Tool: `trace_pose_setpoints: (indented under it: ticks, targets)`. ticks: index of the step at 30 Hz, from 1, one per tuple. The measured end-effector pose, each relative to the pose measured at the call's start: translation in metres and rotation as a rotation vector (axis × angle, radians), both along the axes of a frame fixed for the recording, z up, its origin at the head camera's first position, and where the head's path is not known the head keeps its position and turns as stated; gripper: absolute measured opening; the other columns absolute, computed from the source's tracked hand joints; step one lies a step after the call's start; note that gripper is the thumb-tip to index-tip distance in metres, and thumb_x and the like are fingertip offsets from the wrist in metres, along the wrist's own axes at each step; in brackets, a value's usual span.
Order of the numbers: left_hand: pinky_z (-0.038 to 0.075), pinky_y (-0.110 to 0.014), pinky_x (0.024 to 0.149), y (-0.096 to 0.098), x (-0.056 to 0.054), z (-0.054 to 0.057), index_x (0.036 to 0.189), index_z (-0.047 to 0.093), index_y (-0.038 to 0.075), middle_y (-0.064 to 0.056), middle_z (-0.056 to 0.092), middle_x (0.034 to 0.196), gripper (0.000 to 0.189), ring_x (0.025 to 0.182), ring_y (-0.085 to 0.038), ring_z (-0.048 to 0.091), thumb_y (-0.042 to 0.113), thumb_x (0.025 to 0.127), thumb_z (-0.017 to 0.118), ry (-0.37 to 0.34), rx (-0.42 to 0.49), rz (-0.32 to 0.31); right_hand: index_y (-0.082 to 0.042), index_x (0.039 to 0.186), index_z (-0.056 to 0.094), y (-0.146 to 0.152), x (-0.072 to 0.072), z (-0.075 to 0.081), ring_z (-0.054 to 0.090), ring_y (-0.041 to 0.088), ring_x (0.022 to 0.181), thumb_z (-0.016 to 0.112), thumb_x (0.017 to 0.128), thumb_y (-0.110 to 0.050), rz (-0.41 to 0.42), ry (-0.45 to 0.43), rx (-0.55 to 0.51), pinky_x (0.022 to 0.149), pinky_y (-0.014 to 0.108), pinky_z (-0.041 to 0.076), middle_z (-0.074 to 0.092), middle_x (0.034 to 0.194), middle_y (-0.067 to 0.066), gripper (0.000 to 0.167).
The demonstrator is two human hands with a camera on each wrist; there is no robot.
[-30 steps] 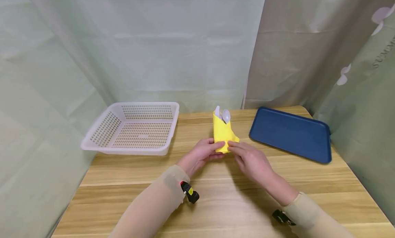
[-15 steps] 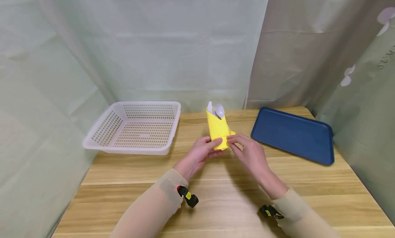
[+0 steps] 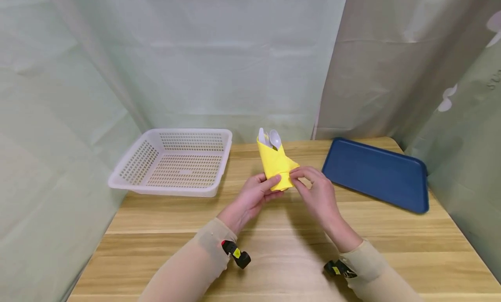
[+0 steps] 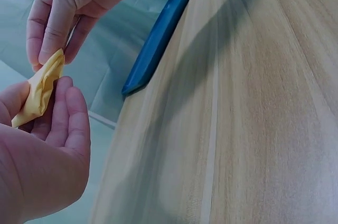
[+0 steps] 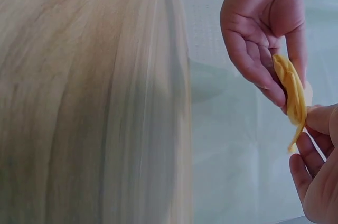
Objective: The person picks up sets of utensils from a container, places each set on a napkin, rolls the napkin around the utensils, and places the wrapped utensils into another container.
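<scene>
A yellow napkin is folded into a pouch, raised above the table. From its top stick out a pale spoon and a flat pale utensil, probably a knife; something thin between them is too small to tell. My left hand grips the lower left of the napkin, thumb in front and fingers behind. At its lower right edge my right hand pinches the napkin between thumb and fingers. Both wrist views show the napkin's folded bottom end between the two hands; the utensils are hidden there.
A white perforated basket stands on the wooden table at the left. On the right lies a blue tray. Curtains hang behind the table and along both sides. Each wrist wears a small black camera.
The napkin and utensils have shifted slightly left in the head view and tilted left. My right hand has turned and now pinches the napkin's right edge; the left hand keeps its grip.
</scene>
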State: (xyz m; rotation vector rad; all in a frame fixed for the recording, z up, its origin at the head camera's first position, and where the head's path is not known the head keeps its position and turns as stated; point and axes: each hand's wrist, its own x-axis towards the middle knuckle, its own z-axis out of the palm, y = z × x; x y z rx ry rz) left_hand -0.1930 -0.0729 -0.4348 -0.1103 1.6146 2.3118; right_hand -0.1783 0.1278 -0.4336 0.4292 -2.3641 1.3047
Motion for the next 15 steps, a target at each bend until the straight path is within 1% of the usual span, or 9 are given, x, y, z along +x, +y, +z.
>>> trace_pose_setpoints:
  ticks: [3, 8, 10, 15]
  targets:
    - [0.063, -0.041, 0.099, 0.0000, 0.0005, 0.0017, 0.138, 0.067, -0.009, -0.016, 0.079, 0.120, 0.036, 0.097, -0.019, 0.079, 0.012, 0.109, 0.072, 0.000, 0.009, 0.001, -0.015, 0.109, 0.085, 0.0003, -0.0005, -0.0011, 0.069, 0.023, 0.120, 0.086, 0.097, -0.009, -0.001, 0.006, -0.045, 0.106, 0.047, 0.054, 0.078, 0.118, -0.001, 0.014]
    - [0.061, -0.043, 0.102, -0.0001, 0.0005, 0.0029, 0.139, 0.066, -0.009, -0.013, 0.079, 0.120, 0.036, 0.097, -0.018, 0.079, 0.011, 0.109, 0.071, 0.003, 0.023, 0.009, -0.013, 0.111, 0.083, -0.0007, -0.0016, -0.0033, 0.071, 0.019, 0.112, 0.085, 0.099, -0.010, -0.004, -0.009, -0.091, 0.097, 0.041, 0.058, 0.076, 0.118, -0.001, 0.013]
    - [0.062, -0.041, 0.100, -0.0002, 0.0003, 0.0029, 0.139, 0.067, -0.008, -0.013, 0.078, 0.122, 0.036, 0.098, -0.019, 0.078, 0.011, 0.109, 0.071, 0.012, 0.027, 0.012, -0.014, 0.113, 0.083, -0.0016, -0.0016, -0.0038, 0.071, 0.018, 0.110, 0.084, 0.100, -0.012, -0.017, -0.032, -0.101, 0.094, 0.041, 0.059, 0.076, 0.117, -0.002, 0.014]
    - [0.064, -0.033, 0.091, -0.0006, 0.0000, 0.0031, 0.138, 0.069, -0.006, -0.014, 0.076, 0.127, 0.036, 0.100, -0.019, 0.077, 0.012, 0.108, 0.073, 0.045, 0.009, 0.022, -0.015, 0.118, 0.083, -0.0045, -0.0013, -0.0034, 0.074, 0.020, 0.109, 0.083, 0.102, -0.017, -0.035, -0.101, -0.133, 0.091, 0.044, 0.061, 0.080, 0.114, -0.002, 0.016]
